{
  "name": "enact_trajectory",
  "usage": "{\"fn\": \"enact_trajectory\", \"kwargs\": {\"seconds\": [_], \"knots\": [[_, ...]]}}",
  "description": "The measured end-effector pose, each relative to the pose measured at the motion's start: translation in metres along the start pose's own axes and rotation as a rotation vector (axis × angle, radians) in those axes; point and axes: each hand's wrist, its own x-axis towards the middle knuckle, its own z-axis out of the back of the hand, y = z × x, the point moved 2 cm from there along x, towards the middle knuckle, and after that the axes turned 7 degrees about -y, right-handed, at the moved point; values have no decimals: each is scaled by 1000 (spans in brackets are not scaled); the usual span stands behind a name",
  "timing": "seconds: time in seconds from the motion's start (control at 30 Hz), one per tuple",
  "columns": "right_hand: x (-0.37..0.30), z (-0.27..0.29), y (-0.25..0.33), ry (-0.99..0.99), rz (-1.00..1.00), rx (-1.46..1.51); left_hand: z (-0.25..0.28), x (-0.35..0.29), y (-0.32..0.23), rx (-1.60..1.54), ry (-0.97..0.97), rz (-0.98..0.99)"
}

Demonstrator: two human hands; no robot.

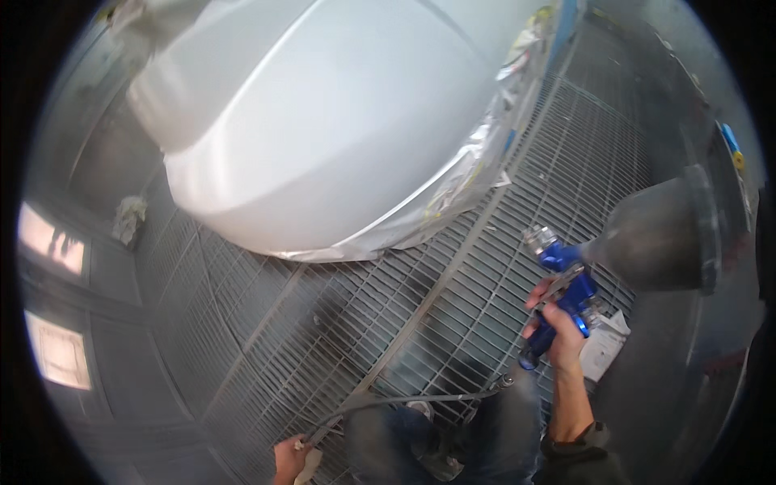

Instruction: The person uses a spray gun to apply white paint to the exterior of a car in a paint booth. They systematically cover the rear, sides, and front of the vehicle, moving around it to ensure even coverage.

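Observation:
My right hand (563,338) is wrapped round the handle of a blue spray gun (559,257), its nozzle toward the upper left. A large, cloudy grey paint cup (659,234) is fixed to the gun and tilts out to the right. From the fitting below the handle, a grey air hose (388,399) runs left across my legs. Low on the left, my left hand (288,459) closes on that hose. Ahead of me is a pale silver car body (323,137), apart from the gun. Crinkled masking film (453,182) lines its lower right edge.
Metal floor grating (436,323) spreads under me and the car body. A crumpled pale wad (129,218) lies by the left wall. A white sheet (605,346) is beyond my right hand. The hose trails over the grating at left.

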Motion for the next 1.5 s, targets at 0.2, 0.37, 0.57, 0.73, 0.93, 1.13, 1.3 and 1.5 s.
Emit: {"fn": "enact_trajectory", "kwargs": {"seconds": [0.2, 0.37, 0.57, 0.73, 0.93, 1.13, 1.3, 1.5], "knots": [[5, -46, -153, 457, -83, -87, -40, 9, -30, 80, -414, -136], [-4, -88, -202, 607, 42, -148, -50, -25, -56, 65, -418, -97], [21, -59, -213, 494, 306, -284, -56, -45, -75, 68, -440, -80], [57, -38, -157, 333, 172, -167, -84, -44, -75, 56, -502, -199], [127, 1, -111, 210, 257, -218, -94, -44, -116, -18, -478, -287], [143, 11, -72, 25, 277, -243, -91, -53, -127, -66, -459, -276], [75, -26, -76, 311, 66, -192, -68, -69, -120, 47, -503, -251], [5, -99, -80, 689, 219, -263, -40, -93, -116, 63, -549, -155]]}}
